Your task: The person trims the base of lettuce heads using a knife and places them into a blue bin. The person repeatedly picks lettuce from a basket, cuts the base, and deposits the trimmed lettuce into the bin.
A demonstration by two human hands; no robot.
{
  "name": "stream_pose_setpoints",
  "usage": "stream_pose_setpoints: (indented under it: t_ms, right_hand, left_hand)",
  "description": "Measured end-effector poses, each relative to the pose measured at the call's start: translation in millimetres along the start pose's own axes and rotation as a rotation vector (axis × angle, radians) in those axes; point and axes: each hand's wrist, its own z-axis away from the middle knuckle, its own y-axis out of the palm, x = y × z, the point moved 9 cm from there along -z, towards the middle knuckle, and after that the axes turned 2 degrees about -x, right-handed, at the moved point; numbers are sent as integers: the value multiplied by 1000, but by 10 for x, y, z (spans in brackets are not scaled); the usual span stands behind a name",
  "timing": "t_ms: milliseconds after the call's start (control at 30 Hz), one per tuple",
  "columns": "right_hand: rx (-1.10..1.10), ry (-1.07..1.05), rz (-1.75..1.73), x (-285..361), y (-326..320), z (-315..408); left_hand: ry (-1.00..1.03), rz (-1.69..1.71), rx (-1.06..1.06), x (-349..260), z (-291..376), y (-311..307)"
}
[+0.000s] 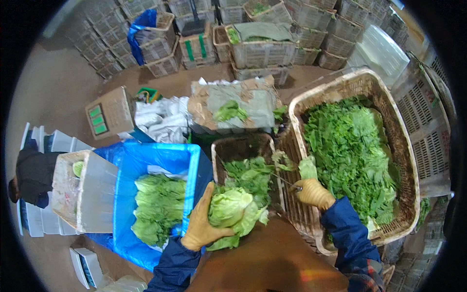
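Observation:
My left hand (204, 221), in a tan glove, grips a head of lettuce (230, 208) in front of my brown apron (270, 255). The cut stem end of the head faces up and to the right. In my right hand (314, 193), also gloved, is a thin-bladed knife (286, 180) pointing left. A pale lettuce leaf (308, 168) lies just above that hand, at the rim of a large plastic crate (405, 135) full of loose green leaves (346, 157). Behind the held head, a smaller crate (242, 146) contains leaf trimmings (250, 171).
At left, a blue-lined bin (155, 153) holds rows of lettuce heads (160, 208). A whitish crate (96, 193) stands beyond it, near a person in dark clothing (36, 177). Ahead is a paper-covered box (237, 98) with lettuce leaves on top. Stacked crates (310, 36) line the back.

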Motion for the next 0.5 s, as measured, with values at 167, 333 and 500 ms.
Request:
stream_pose_setpoints:
  t_ms: [167, 333, 500]
  right_hand:
    - [-168, -151, -961, 1150, -382, -70]
    - [-156, -371, -1047, 1558, -685, -85]
    - [-260, -367, -1028, 1200, -598, -119]
  left_hand:
    - [124, 7, -253, -66, -473, -301]
    - [-6, 693, -308, 96, -795, -145]
    - [-231, 1404, 38, -69, -961, 611]
